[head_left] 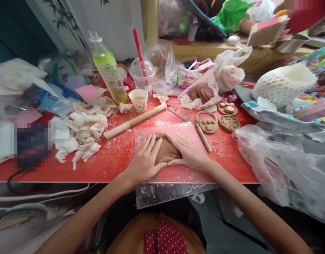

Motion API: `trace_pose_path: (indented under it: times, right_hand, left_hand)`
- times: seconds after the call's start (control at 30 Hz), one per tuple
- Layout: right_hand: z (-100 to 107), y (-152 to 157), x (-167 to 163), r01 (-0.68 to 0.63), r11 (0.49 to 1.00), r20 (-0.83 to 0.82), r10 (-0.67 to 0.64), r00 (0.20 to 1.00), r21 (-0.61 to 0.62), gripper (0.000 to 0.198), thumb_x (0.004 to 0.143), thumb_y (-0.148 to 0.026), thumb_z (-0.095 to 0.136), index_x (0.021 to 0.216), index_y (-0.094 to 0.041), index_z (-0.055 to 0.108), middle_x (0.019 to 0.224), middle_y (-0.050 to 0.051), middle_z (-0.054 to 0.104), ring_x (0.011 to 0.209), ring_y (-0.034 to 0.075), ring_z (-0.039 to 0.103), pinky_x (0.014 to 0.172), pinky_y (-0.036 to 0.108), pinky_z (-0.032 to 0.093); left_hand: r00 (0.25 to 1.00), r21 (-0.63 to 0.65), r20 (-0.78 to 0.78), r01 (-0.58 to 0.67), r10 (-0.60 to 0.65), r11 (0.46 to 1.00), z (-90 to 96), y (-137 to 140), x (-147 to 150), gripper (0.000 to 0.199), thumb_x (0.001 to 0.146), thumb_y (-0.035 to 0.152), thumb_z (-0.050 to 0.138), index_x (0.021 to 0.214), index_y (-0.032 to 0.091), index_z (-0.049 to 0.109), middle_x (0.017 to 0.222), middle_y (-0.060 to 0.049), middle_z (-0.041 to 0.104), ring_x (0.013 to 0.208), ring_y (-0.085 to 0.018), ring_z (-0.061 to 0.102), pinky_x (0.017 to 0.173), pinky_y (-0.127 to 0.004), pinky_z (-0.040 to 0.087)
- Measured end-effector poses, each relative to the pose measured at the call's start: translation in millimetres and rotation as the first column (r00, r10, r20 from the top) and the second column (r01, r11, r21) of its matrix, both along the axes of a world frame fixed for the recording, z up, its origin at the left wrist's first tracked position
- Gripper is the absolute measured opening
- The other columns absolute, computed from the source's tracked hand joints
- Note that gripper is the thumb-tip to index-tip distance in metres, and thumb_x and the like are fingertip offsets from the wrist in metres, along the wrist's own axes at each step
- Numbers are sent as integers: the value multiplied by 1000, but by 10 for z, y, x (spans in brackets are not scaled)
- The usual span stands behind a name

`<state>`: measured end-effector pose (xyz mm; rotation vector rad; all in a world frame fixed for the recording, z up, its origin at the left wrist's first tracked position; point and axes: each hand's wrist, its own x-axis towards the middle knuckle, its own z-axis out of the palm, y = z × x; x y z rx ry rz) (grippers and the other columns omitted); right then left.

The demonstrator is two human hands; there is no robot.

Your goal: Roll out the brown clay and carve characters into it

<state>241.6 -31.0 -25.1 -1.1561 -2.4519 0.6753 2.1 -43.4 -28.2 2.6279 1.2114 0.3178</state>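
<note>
A flattened brown lump of clay (166, 150) lies on a clear plastic sheet (175, 176) near the table's front edge. From the left, my left hand (145, 158) rests on the clay with its fingers stretched out. My right hand (187, 151) lies along the clay's right side, fingers long and flat. Both thumbs meet at the near edge of the lump, where the clay looks ridged. Behind the sheet lies a wooden rolling pin (136, 120). To the right are a modelling tool (203, 137), a ring (207, 113) and round clay pieces, one with dots (229, 123).
Crumpled tissues (83, 130) cover the left of the red table (112, 165). A paper cup (138, 100), a green drink bottle (109, 68) and a lidded plastic cup (142, 74) stand behind. Bagged clay (202, 93) sits back right; a plastic bag (281, 165) hangs over the right edge.
</note>
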Motion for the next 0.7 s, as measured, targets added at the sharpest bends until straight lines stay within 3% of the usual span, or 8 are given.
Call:
trace_pose_path:
  times: [0.13, 0.23, 0.43, 0.53, 0.63, 0.7]
  right_hand:
    - [36, 107, 126, -90, 994, 26, 92, 995, -69, 127, 60, -70, 74, 154, -11, 12, 156, 16, 23, 142, 33, 29, 117, 49, 31]
    - [35, 145, 179, -124, 991, 65, 126, 990, -45, 122, 65, -69, 72, 154, -12, 13, 156, 15, 24, 142, 32, 29, 118, 47, 30]
    - [-43, 58, 124, -86, 995, 63, 83, 995, 53, 104, 77, -66, 62, 155, -17, 12, 156, 11, 26, 144, 29, 25, 120, 50, 24]
    - [-57, 19, 84, -72, 993, 62, 67, 996, 88, 99, 82, -64, 59, 154, -14, 13, 155, 13, 27, 143, 28, 27, 121, 49, 23]
    - [-54, 12, 71, -56, 993, 67, 49, 997, 104, 96, 84, -63, 56, 154, -12, 15, 154, 14, 28, 143, 27, 27, 121, 48, 23]
    - [-43, 27, 80, -58, 993, 71, 51, 996, 100, 98, 82, -65, 57, 154, -11, 17, 154, 15, 29, 143, 27, 28, 120, 48, 24]
  left_hand:
    - [985, -132, -88, 135, -148, 982, 109, 53, -240, 114, 73, 76, 56, 151, 7, 11, 158, -22, 12, 148, -33, 11, 120, -48, 25]
    - [968, -106, -166, 171, -187, 980, 144, 40, -333, 105, 81, 75, 45, 151, 4, 14, 157, -24, 11, 148, -33, 6, 120, -49, 21]
    - [959, 210, -254, 183, -127, 960, 52, -72, -176, 87, 86, 65, 42, 143, 0, 36, 148, -31, 31, 142, -39, 27, 115, -51, 33]
    - [969, 318, -247, 106, -26, 942, 1, -135, -8, 78, 89, 60, 44, 138, 0, 44, 142, -33, 40, 135, -42, 38, 109, -52, 41]
    - [970, 308, -224, -18, 90, 951, 12, -153, 83, 71, 92, 54, 45, 139, 2, 44, 142, -33, 41, 134, -43, 39, 108, -53, 41]
    - [971, 228, -233, 3, 51, 974, 72, -112, 15, 73, 92, 55, 45, 142, 3, 40, 145, -31, 36, 138, -41, 33, 111, -53, 37]
